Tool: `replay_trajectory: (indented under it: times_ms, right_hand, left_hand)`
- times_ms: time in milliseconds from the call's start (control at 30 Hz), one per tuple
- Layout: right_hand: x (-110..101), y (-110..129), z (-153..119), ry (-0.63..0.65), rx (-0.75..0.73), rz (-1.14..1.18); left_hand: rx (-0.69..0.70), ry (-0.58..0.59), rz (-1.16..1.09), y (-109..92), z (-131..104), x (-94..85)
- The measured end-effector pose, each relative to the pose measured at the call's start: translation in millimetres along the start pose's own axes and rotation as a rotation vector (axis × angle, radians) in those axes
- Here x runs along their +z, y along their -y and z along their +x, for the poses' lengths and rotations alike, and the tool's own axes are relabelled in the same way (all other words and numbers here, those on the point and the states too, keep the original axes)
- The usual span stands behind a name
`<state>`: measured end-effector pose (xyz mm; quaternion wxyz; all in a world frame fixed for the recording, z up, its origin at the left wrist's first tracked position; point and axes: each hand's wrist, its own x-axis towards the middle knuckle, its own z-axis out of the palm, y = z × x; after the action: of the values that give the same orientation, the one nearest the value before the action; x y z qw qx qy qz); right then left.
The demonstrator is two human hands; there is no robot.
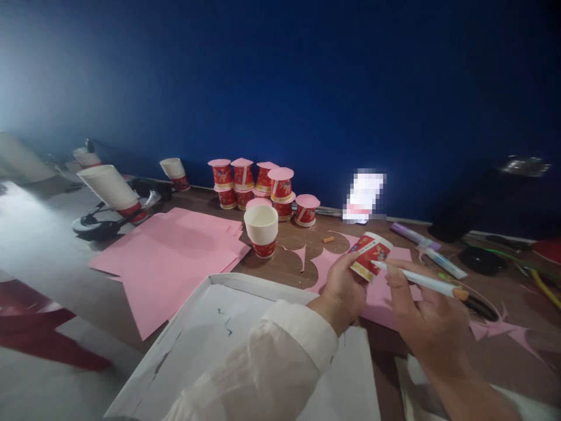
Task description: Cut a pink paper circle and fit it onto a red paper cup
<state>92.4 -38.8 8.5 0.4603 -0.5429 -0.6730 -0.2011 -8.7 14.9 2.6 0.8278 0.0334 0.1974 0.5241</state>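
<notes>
My left hand (pixel 344 289) is wrapped round a red printed paper cup (pixel 371 252), which is held tilted above the pink paper. In my right hand (pixel 427 316) is a white pen (pixel 421 278), gripped near its front. The pen's pointed tip is at the cup's printed side; whether it touches cannot be told. Left of the hands stands a stack of white-and-red paper cups (pixel 262 225). Behind it, small red cups (pixel 280 186) topped with pink paper discs are piled two high, with another capped cup (pixel 307 211) beside them. Cut pink paper (pixel 326 266) lies beneath the cup.
Pink sheets (pixel 179 251) spread over the left of the table. A white box lid (pixel 228 316) lies under my left forearm. Further left leans a long cup stack (pixel 111 190). A lit phone (pixel 363 196), blurred out, rests against the blue wall. A purple tube (pixel 414 235) and paper scraps lie right.
</notes>
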Motion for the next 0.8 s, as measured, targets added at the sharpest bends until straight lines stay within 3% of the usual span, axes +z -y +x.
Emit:
replay_trajectory:
  times_ms: [300,533,800]
  right_hand:
    - [0.1,1.4,0.8,0.017,0.004,-0.004]
    - [-3.5,1.7,1.5,-0.081,0.041,-0.015]
    - [-1.8,1.5,0.7,-0.063,0.065,-0.038]
  left_hand:
    - [-0.034,-0.036,-0.035,-2.9,-5.7,7.6]
    - [-0.048,-0.026,-0.062,-2.8,-0.7,3.1]
    - [-0.054,-0.017,-0.072,-2.7,0.6,2.5]
